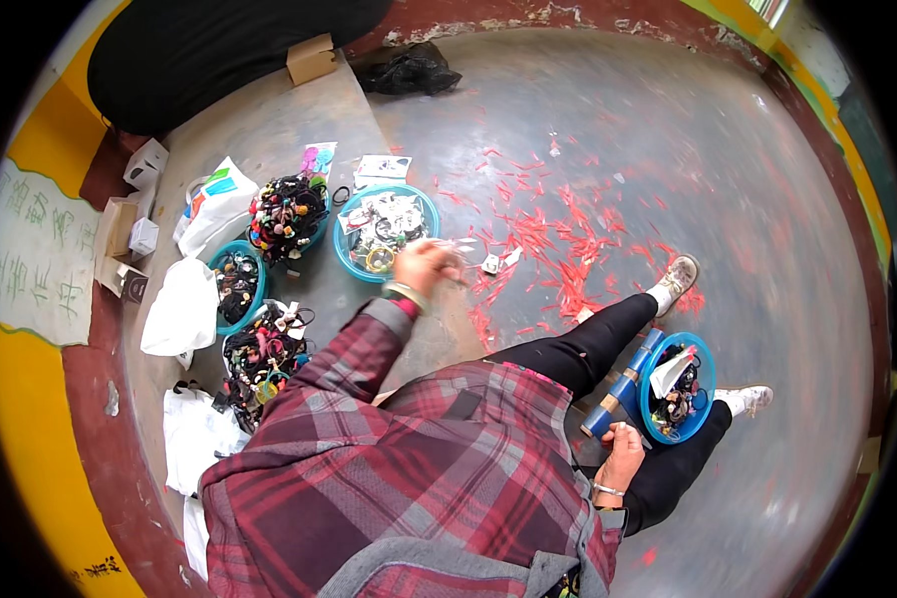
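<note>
My left hand (429,266), in a plaid sleeve with a bracelet, is over the near right rim of a blue basket (435,221) that holds white cards and dark bands. Its fingers are smeared by motion, so their grip does not show. A small white piece (464,241) is by the fingertips. My right hand (620,460) is beside my leg with its fingers curled in; whatever they may hold is hidden. Just past it, a second blue basket (709,361) with dark hair ties and a white card rests by my legs, against a blue tube (623,387).
Red scraps (568,249) litter the grey floor ahead. To my left are a heap of hair ties (287,211), a smaller blue basket (260,297), another pile (264,354) and white bags (179,307). Cardboard boxes (120,229) line the wall; a black bag (409,70) lies farther off.
</note>
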Action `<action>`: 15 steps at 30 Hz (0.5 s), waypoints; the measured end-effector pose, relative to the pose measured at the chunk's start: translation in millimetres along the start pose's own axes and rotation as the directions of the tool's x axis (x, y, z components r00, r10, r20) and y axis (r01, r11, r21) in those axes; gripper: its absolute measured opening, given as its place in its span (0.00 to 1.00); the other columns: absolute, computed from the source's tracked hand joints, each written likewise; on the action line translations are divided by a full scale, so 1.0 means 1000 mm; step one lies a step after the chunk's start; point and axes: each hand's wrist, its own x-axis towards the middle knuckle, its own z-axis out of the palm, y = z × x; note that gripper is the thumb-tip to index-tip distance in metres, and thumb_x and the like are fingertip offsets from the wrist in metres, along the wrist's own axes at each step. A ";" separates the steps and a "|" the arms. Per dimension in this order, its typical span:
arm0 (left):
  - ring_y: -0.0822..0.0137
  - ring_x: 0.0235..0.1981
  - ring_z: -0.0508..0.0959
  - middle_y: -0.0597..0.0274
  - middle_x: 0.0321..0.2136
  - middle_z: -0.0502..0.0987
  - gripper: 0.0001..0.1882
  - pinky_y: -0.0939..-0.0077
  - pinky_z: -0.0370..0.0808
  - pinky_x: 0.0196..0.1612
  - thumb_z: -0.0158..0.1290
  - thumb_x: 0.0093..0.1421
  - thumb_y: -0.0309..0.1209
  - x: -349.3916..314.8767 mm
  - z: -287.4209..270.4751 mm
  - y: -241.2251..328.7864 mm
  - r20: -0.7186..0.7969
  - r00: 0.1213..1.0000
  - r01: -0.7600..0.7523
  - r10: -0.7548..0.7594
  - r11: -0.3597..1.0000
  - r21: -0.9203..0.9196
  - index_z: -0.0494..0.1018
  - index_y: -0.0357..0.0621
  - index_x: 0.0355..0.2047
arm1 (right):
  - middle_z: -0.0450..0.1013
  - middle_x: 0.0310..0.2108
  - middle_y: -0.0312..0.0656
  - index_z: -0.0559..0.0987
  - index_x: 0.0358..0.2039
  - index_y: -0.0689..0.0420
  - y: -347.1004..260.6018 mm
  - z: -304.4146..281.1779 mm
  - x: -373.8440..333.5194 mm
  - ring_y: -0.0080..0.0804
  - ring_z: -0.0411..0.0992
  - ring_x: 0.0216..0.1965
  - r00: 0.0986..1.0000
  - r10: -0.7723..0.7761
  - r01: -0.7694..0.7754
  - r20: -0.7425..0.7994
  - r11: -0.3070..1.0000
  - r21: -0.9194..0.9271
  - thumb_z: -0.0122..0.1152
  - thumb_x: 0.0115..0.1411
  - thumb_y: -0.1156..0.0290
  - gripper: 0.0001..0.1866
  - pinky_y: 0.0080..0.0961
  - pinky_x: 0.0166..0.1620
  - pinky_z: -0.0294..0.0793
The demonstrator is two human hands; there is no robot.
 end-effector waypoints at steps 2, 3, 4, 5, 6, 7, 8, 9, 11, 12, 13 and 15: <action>0.72 0.23 0.75 0.60 0.24 0.75 0.07 0.86 0.72 0.25 0.52 0.53 0.26 0.006 -0.015 0.010 -0.110 0.993 -0.041 0.034 0.997 -0.063 0.71 0.36 0.32 | 0.69 0.16 0.33 0.75 0.24 0.62 0.006 -0.002 0.005 0.17 0.64 0.19 1.000 0.018 -0.017 0.010 0.999 -0.043 0.52 0.58 0.67 0.12 0.14 0.24 0.61; 0.72 0.22 0.76 0.60 0.24 0.76 0.06 0.86 0.72 0.24 0.52 0.54 0.27 0.016 -0.044 0.020 -0.096 0.995 -0.010 0.013 1.000 0.027 0.70 0.38 0.31 | 0.69 0.16 0.33 0.74 0.23 0.62 0.007 0.000 -0.001 0.17 0.64 0.19 0.999 0.046 -0.046 0.013 0.998 -0.047 0.52 0.58 0.67 0.12 0.14 0.24 0.61; 0.73 0.23 0.76 0.61 0.24 0.76 0.06 0.85 0.72 0.24 0.52 0.54 0.28 0.027 -0.067 0.025 -0.121 0.991 -0.044 0.049 0.998 0.040 0.70 0.38 0.30 | 0.69 0.16 0.33 0.74 0.23 0.62 0.008 0.002 -0.001 0.17 0.64 0.19 0.998 0.060 -0.059 0.021 0.997 -0.051 0.52 0.58 0.67 0.12 0.14 0.24 0.60; 0.73 0.23 0.76 0.61 0.24 0.76 0.07 0.85 0.73 0.24 0.53 0.54 0.29 0.037 -0.083 0.028 -0.144 0.986 -0.076 0.082 0.996 0.051 0.70 0.39 0.30 | 0.69 0.16 0.33 0.74 0.23 0.61 0.009 0.001 0.000 0.17 0.64 0.19 0.997 0.073 -0.071 0.025 0.996 -0.058 0.52 0.59 0.67 0.12 0.14 0.24 0.60; 0.72 0.23 0.76 0.60 0.24 0.76 0.06 0.84 0.74 0.24 0.52 0.55 0.28 0.042 -0.089 0.038 -0.180 0.982 -0.053 0.065 0.996 0.073 0.70 0.37 0.30 | 0.69 0.16 0.33 0.75 0.24 0.60 0.016 -0.001 0.001 0.16 0.62 0.17 0.997 0.073 -0.071 0.037 0.996 -0.056 0.52 0.59 0.64 0.13 0.13 0.23 0.59; 0.70 0.23 0.77 0.59 0.24 0.76 0.06 0.83 0.75 0.23 0.50 0.55 0.26 0.045 -0.097 0.048 -0.221 0.974 -0.030 0.051 0.995 0.098 0.70 0.36 0.31 | 0.69 0.16 0.33 0.75 0.24 0.60 0.017 -0.001 0.001 0.16 0.63 0.17 0.995 0.090 -0.088 0.047 0.995 -0.052 0.52 0.59 0.65 0.12 0.13 0.23 0.60; 0.70 0.23 0.77 0.59 0.24 0.76 0.05 0.82 0.75 0.22 0.51 0.56 0.27 0.053 -0.106 0.051 -0.240 0.968 -0.017 0.067 0.979 0.203 0.70 0.37 0.30 | 0.69 0.16 0.33 0.75 0.24 0.61 0.017 0.000 0.001 0.17 0.64 0.18 0.993 0.107 -0.105 0.054 0.993 -0.048 0.52 0.59 0.66 0.12 0.14 0.23 0.60; 0.71 0.23 0.77 0.61 0.23 0.76 0.05 0.82 0.75 0.22 0.51 0.55 0.27 0.060 -0.111 0.054 -0.237 0.971 0.007 0.043 0.979 0.203 0.71 0.37 0.30 | 0.69 0.16 0.34 0.75 0.24 0.61 0.018 0.000 0.001 0.17 0.65 0.18 0.991 0.122 -0.120 0.061 0.992 -0.043 0.52 0.58 0.67 0.11 0.14 0.23 0.61; 0.70 0.23 0.77 0.60 0.26 0.76 0.07 0.81 0.75 0.22 0.52 0.55 0.27 0.082 -0.127 0.050 -0.229 0.973 0.073 -0.009 0.960 0.271 0.71 0.36 0.32 | 0.70 0.16 0.34 0.75 0.24 0.61 0.021 0.002 0.001 0.17 0.65 0.17 0.988 0.128 -0.125 0.088 0.991 -0.037 0.52 0.58 0.67 0.11 0.13 0.22 0.62; 0.70 0.24 0.77 0.59 0.27 0.76 0.08 0.81 0.75 0.22 0.52 0.54 0.27 0.096 -0.135 0.042 -0.246 0.969 0.036 0.039 0.955 0.296 0.71 0.36 0.34 | 0.70 0.16 0.34 0.75 0.24 0.61 0.021 0.004 0.001 0.17 0.65 0.17 0.986 0.131 -0.128 0.104 0.991 -0.040 0.52 0.58 0.67 0.11 0.13 0.22 0.62; 0.69 0.24 0.77 0.59 0.28 0.76 0.09 0.80 0.75 0.22 0.52 0.54 0.27 0.108 -0.139 0.035 -0.261 0.961 0.002 0.087 0.947 0.321 0.71 0.36 0.35 | 0.70 0.16 0.34 0.74 0.24 0.61 0.021 0.005 0.000 0.17 0.65 0.17 0.983 0.136 -0.132 0.119 0.990 -0.044 0.52 0.58 0.67 0.12 0.13 0.22 0.62; 0.63 0.28 0.78 0.54 0.34 0.75 0.15 0.74 0.76 0.28 0.54 0.53 0.28 0.117 -0.137 0.028 -0.350 0.908 -0.054 0.232 0.890 0.452 0.70 0.35 0.40 | 0.70 0.16 0.34 0.75 0.24 0.61 0.028 0.002 0.002 0.17 0.65 0.16 0.981 0.137 -0.132 0.137 0.990 -0.050 0.52 0.59 0.67 0.12 0.13 0.22 0.63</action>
